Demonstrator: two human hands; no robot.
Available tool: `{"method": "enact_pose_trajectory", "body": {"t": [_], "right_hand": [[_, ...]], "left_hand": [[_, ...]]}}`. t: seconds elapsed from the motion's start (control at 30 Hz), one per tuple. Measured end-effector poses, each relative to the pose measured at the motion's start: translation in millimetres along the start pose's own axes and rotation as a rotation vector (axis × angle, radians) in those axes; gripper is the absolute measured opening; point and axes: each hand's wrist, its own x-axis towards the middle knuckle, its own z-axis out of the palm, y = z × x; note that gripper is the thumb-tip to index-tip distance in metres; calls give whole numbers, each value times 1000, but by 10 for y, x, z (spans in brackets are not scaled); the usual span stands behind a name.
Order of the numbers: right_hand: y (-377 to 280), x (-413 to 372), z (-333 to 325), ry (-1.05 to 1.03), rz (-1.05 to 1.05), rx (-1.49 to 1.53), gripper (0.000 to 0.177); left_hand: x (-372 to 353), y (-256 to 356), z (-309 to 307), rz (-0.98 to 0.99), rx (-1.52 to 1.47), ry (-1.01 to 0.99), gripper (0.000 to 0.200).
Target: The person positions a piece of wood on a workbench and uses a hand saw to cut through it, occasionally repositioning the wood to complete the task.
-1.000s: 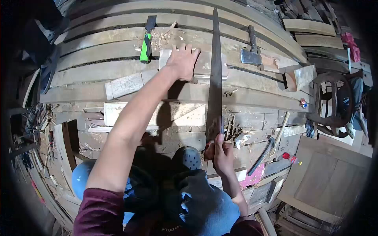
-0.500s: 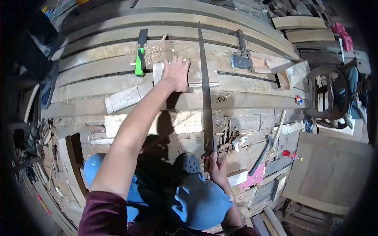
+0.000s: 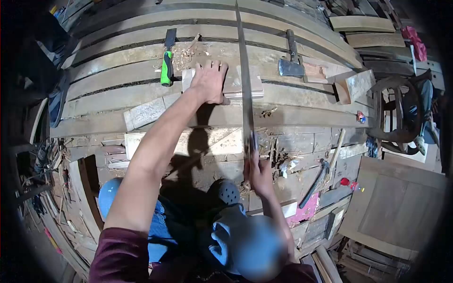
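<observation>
My left hand [image 3: 208, 84] is spread over a wooden block [image 3: 241, 83], gripping it down on the slatted bench [image 3: 160, 111], fingers over its far side and thumb at the near edge. A handsaw [image 3: 246, 78] with a long narrow blade runs across the block just right of that hand, its tip pointing away from me. Closed around the saw's handle is my right hand [image 3: 258, 173], low in front of the bench. The cut under the blade is too fine to make out.
A green-handled chisel [image 3: 166, 68] lies left of the block among shavings. On the right are an axe [image 3: 291, 67] and a cut timber block [image 3: 354, 87]. A hammer [image 3: 314, 184] rests below the bench, near a wooden panel [image 3: 394, 207]. Another person's legs [image 3: 56, 94] show at left.
The saw and my right hand have moved forward, away from me, along the blade's line. My left hand stays on the block. The whole view has shifted slightly.
</observation>
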Motion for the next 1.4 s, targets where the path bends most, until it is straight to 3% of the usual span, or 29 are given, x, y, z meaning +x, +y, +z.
{"method": "enact_pose_trajectory", "body": {"t": [0.1,0.17,0.2,0.3,0.43,0.47,0.57,0.63,0.67,0.77,0.83,0.9,0.93,1.07,1.17,1.23,1.4], "right_hand": [[67,42,70,-6,-34,36,55],[247,-288,59,40,-99,-138,60],[246,-405,63,8,-32,40,61],[159,-107,14,34,81,13,63],[20,177,53,7,-62,-77,63],[15,4,59,12,28,-94,61],[343,-300,25,28,-16,56,58],[-76,-151,-21,34,62,-92,52],[-140,47,-42,-20,61,12,51],[-94,231,24,-20,22,-29,60],[75,-98,96,74,-8,-74,57],[119,-334,37,-4,3,120,55],[104,-288,-3,4,28,-40,56],[-115,225,22,-39,54,54,57],[103,-41,132,74,-33,-26,59],[266,-241,132,49,22,-2,60],[61,291,208,3,-39,10,59]], "left_hand": [[4,4,-10,1,27,-7,98],[34,0,-34,-10,26,-14,97],[31,-1,-30,-14,41,5,97],[-2,23,22,-8,9,2,94],[0,0,7,1,0,-7,94],[-15,13,-3,-3,-8,-14,94],[9,-14,1,-22,-1,19,96],[16,-7,39,-9,8,33,99],[23,-18,50,5,28,31,99],[14,-34,53,23,9,51,100],[0,1,-1,13,17,17,101],[7,-13,-16,-3,19,3,102],[16,-21,-6,1,23,3,102],[17,-41,11,12,4,19,103],[33,-15,-12,14,-13,9,99],[11,-17,24,12,1,24,99],[26,-55,42,21,-16,37,99]]}}
